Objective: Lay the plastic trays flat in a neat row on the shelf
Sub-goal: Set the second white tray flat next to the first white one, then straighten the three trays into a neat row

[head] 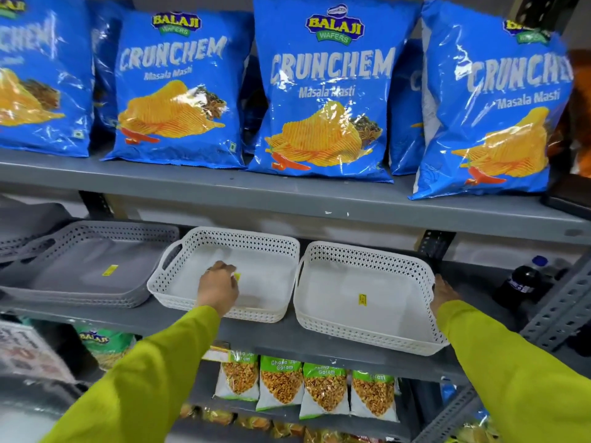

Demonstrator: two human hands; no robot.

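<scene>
Three stacks of perforated plastic trays lie flat side by side on the grey middle shelf (256, 334). The grey tray stack (80, 270) is at the left. A white tray stack (268, 251) is in the middle, and another white tray stack (361, 314) is at the right, jutting a little over the shelf's front edge. My left hand (219, 287) reaches into the middle white tray, fingers resting on its floor beside a yellow sticker. My right hand (443, 290) is at the right rim of the right white tray, touching its handle side.
Blue Crunchem crisp bags (323, 91) fill the shelf above. A dark bottle with a blue cap (521, 282) stands right of the trays, beside a slotted grey upright (556, 314). Snack packets (307, 388) line the shelf below.
</scene>
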